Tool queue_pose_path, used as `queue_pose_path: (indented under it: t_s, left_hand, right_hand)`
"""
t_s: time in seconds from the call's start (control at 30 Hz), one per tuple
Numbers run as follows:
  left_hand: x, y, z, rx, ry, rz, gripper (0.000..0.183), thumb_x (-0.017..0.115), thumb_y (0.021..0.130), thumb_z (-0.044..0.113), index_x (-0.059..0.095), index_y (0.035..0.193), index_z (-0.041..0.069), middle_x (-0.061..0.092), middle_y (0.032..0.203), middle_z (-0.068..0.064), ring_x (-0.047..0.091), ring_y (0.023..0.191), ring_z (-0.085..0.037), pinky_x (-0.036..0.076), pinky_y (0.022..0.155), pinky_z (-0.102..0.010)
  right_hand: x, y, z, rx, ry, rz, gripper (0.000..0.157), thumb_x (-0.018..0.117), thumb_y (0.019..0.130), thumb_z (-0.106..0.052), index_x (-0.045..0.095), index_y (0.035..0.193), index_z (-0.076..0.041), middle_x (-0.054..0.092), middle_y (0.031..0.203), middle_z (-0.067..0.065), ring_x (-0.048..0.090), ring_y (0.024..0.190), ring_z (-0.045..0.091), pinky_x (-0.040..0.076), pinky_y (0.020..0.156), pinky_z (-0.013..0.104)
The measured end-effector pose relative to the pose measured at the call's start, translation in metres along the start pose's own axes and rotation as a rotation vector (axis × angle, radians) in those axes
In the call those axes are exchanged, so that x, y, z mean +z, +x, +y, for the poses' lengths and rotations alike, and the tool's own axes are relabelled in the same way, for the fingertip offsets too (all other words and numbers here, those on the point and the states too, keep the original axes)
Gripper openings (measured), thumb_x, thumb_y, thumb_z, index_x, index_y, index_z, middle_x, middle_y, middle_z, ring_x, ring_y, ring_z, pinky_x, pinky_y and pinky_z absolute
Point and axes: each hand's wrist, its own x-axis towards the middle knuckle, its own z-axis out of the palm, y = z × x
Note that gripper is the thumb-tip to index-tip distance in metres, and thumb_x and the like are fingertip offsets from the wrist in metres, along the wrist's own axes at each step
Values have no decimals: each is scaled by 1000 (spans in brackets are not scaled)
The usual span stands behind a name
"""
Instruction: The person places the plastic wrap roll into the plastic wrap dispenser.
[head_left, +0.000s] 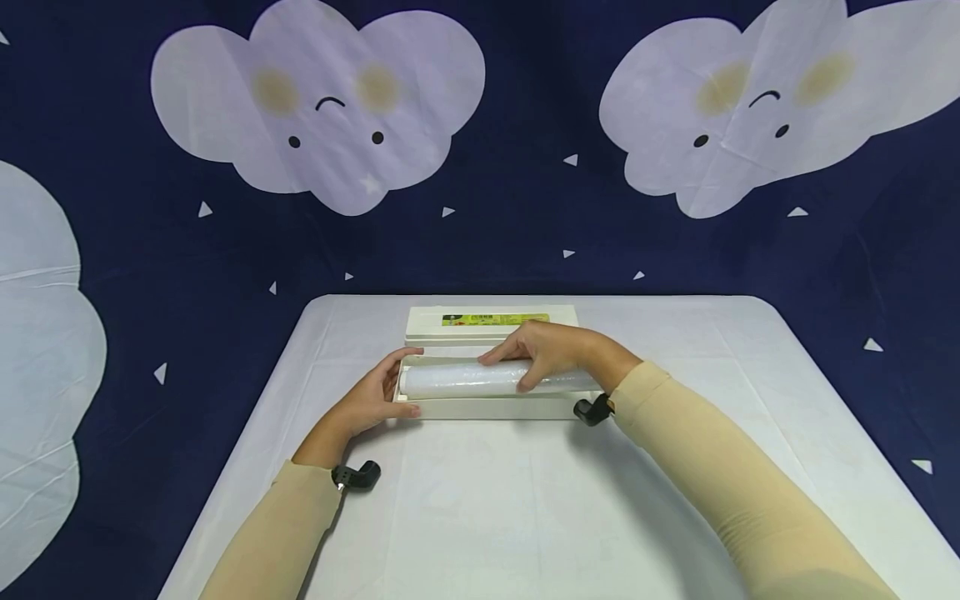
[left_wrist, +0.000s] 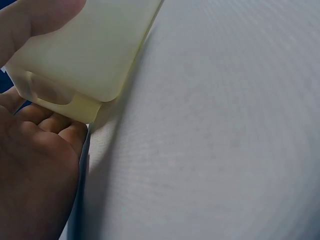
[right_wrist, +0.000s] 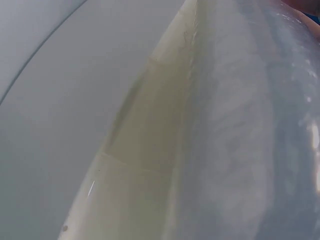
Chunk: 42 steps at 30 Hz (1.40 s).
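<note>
A long white open box (head_left: 495, 408) lies across the table, and a shiny roll of plastic wrap (head_left: 457, 379) sits lengthwise in its opening. My left hand (head_left: 367, 398) grips the box's left end, thumb on the front wall and fingers around the far side. The left wrist view shows the box's pale end (left_wrist: 85, 55) between thumb and fingers. From above, my right hand (head_left: 558, 350) holds the roll near its middle, thumb on the near side and fingers on the far side. Up close in the right wrist view, the roll (right_wrist: 235, 130) runs beside the box's inner wall (right_wrist: 145, 120).
Just behind the box lies a white lid (head_left: 427, 323) with a yellow-green label (head_left: 495, 319). A white cloth covers the table (head_left: 480, 517). Beyond its far edge hangs a dark blue curtain (head_left: 525, 233) with cloud prints. A black wrist camera (head_left: 356, 476) sits on each wrist.
</note>
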Motion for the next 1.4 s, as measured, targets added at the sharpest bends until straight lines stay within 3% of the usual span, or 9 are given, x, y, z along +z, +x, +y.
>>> queue_pose_path:
  t_s: [0.47, 1.4]
  left_hand:
    - [1, 0, -1, 17, -16, -1, 108, 92, 71, -11, 36, 161, 13, 45, 151, -22, 50, 131, -35, 51, 102, -30]
    - [1, 0, -2, -2, -3, 12, 109, 93, 71, -10, 38, 161, 18, 45, 151, -21, 47, 134, -36, 49, 105, -28]
  right_hand:
    - [1, 4, 2, 5, -13, -11, 67, 84, 76, 12, 68, 139, -3, 63, 142, 2, 53, 136, 12, 41, 112, 28]
    - [4, 4, 20, 36, 88, -4, 69, 82, 75, 15, 68, 139, -5, 60, 145, 2, 48, 140, 12, 40, 114, 29]
